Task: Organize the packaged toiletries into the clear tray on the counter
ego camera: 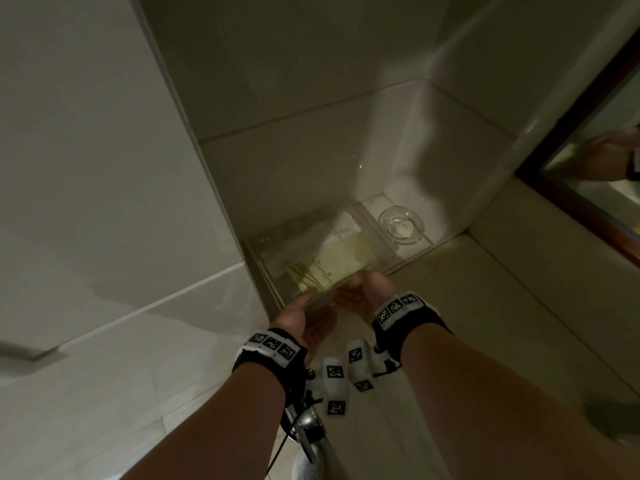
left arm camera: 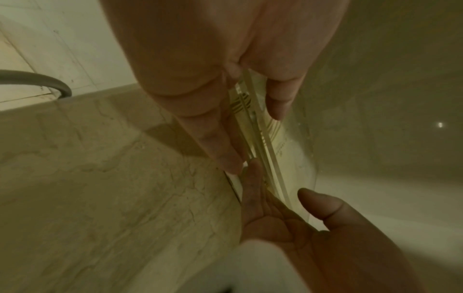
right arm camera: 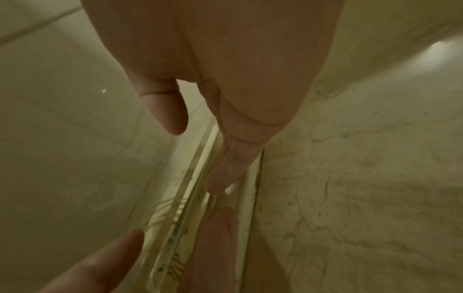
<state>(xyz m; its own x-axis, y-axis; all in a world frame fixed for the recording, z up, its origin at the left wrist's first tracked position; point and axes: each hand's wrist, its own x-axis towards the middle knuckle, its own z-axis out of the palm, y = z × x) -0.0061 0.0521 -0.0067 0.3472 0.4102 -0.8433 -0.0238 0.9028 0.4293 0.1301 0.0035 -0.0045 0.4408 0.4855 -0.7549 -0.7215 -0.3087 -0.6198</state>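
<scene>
The clear tray (ego camera: pixel 375 233) sits in the counter's back corner against the left wall. Inside lie a cream packet with gold stripes (ego camera: pixel 332 261) and white packets (ego camera: pixel 343 226) behind it. My left hand (ego camera: pixel 298 317) and right hand (ego camera: pixel 367 292) both hold the tray's near wall, side by side. In the left wrist view the left hand (left arm camera: pixel 254 138) has its fingers (left arm camera: pixel 225 150) along the outside of the tray wall (left arm camera: pixel 295 158) and its thumb over the rim. The right hand (right arm camera: pixel 195 158) grips the same wall likewise in the right wrist view.
A small glass dish (ego camera: pixel 401 225) holding a round soap stands just right of the tray. Tiled walls close in on the left and back. A dark-framed mirror (ego camera: pixel 595 161) hangs at the right. A chrome faucet (ego camera: pixel 304 431) is below my wrists.
</scene>
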